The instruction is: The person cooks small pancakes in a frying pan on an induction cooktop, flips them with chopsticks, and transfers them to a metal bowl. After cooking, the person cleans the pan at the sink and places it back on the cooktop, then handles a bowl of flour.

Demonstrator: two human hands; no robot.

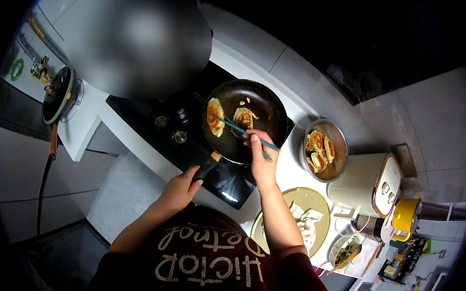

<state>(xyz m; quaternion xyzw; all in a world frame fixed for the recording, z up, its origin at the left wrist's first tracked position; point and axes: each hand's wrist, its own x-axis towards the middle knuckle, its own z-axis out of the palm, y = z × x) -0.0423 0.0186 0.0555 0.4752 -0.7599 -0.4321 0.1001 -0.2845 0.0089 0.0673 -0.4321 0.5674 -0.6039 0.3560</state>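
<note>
A dark frying pan (266, 104) sits on the black glass hob (147, 113). My left hand (183, 188) is closed around the pan's black handle (206, 169). Above the pan's near right side, my right hand (262, 157) holds a pair of blue-green chopsticks (239, 130). Their tips reach a browned dumpling (215, 123) at the pan's left side. Another browned dumpling (243, 118), with ragged edges, lies at the middle, beside a few small scraps. To the right, a steel bowl (341, 151) contains several fried dumplings (318, 150).
A round board (324, 205) with pale uncooked dumplings (308, 224) lies partly behind my right forearm. Beyond it stand a white appliance (351, 187), a yellow pot (405, 214) and a bowl of filling (334, 251) with a wooden spoon. Another pan (63, 101) stands at left.
</note>
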